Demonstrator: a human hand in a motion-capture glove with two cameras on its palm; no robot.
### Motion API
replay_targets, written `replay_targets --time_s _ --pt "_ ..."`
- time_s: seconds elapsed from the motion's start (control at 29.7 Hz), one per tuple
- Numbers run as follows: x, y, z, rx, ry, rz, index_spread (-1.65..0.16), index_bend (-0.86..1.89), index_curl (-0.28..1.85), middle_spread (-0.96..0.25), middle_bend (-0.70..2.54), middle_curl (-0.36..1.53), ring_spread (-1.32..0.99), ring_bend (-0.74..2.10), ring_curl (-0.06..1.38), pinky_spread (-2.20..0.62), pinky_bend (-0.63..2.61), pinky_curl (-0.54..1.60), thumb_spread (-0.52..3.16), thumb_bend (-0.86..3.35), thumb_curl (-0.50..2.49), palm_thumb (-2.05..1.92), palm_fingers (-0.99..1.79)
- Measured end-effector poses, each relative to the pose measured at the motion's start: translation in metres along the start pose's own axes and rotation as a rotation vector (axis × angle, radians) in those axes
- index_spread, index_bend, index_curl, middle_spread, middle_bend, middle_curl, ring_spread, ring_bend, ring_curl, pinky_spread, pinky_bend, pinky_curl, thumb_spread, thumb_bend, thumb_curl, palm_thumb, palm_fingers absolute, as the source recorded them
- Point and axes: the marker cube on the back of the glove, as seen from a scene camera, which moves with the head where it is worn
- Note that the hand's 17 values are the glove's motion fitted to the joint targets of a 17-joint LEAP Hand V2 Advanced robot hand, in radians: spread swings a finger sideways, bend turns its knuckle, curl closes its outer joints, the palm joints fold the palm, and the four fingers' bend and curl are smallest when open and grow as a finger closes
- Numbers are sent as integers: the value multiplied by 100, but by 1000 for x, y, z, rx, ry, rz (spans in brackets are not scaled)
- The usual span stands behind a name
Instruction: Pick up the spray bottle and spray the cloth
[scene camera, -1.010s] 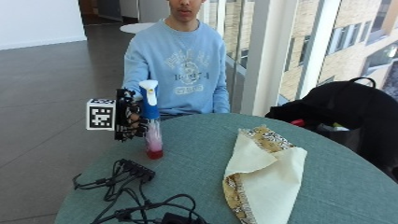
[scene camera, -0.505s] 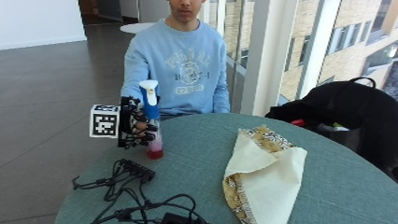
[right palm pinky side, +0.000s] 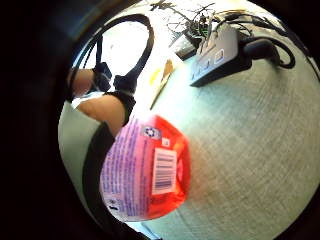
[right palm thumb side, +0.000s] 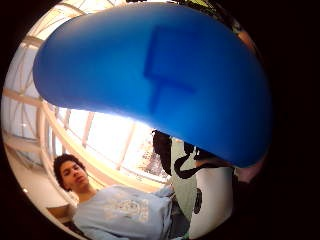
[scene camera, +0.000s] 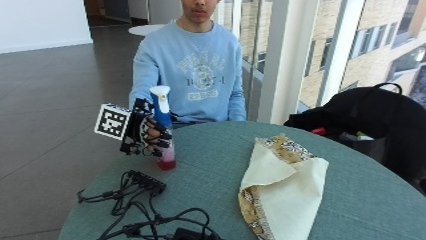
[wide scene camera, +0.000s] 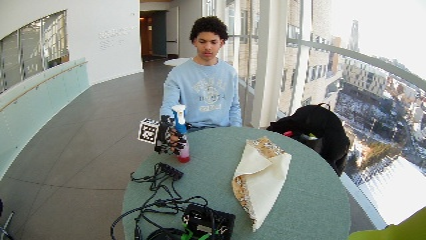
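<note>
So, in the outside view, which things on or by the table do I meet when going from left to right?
Gloved right hand gripping the spray bottle → folded cloth → black bag beside the table's far right edge.

Round grey-green counter (scene camera: 373, 200) on a dark, glossy tiled floor (scene camera: 46, 100), in a curved corridor with a white wall (wide scene camera: 40, 15) and a pale glass balustrade (wide scene camera: 40, 95) along one side. Tall floor-to-ceiling windows (wide scene camera: 319, 60) with white mullions on the other (daylight strong, city buildings beyond), plus a black chair (scene camera: 379, 115) just beside the counter.
</note>
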Motion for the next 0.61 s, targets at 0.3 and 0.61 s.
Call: replay_targets --time_s 0.3,0.61 --pt "-35 -32 4 -157 110 -32 -25 12 28 -9 39 41 -8 48 36 16 28 34 101 4 39 81 109" --pt "-79 -77 33 -463 250 -81 -23 10 28 -9 40 42 -8 49 37 13 28 35 104 -1 41 81 111"
